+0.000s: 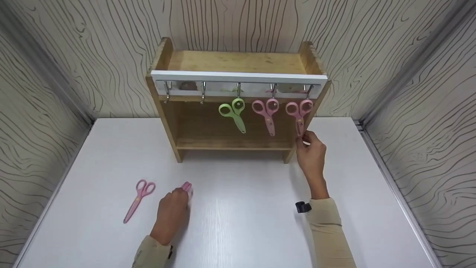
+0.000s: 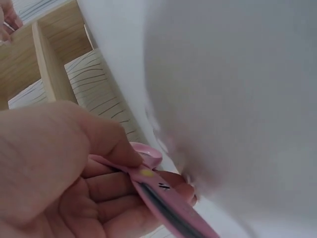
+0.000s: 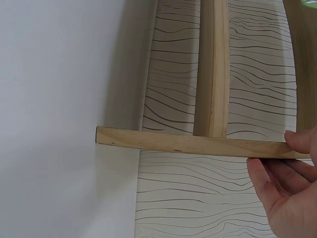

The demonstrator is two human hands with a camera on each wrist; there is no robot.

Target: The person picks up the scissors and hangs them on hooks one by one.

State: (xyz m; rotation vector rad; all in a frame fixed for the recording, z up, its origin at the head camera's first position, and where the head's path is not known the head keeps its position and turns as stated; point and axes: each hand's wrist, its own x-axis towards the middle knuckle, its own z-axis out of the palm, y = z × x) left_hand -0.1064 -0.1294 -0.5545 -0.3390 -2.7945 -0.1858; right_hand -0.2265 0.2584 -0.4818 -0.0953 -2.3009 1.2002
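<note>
My left hand (image 1: 171, 214) holds pink scissors (image 2: 171, 203) between thumb and fingers, low over the white table; in the head view only the pink handle end shows past the fingers. To its left, another pair of pink scissors (image 1: 137, 203) lies flat. At the right side of a wooden shelf (image 1: 169, 128), my right hand (image 1: 312, 156) grips the upright side panel (image 3: 183, 145), thumb on one face and fingers on the other. Just above that hand hang pink scissors (image 1: 300, 121). Pink scissors (image 1: 269, 116) and green scissors (image 1: 236, 118) hang farther left.
A white rail (image 1: 238, 77) with several metal hooks runs along the shelf's upper front. The two left hooks, one of them a metal hook (image 1: 203, 93), hold nothing. Wood-patterned walls (image 1: 111, 56) stand behind and beside the white table (image 1: 238, 223).
</note>
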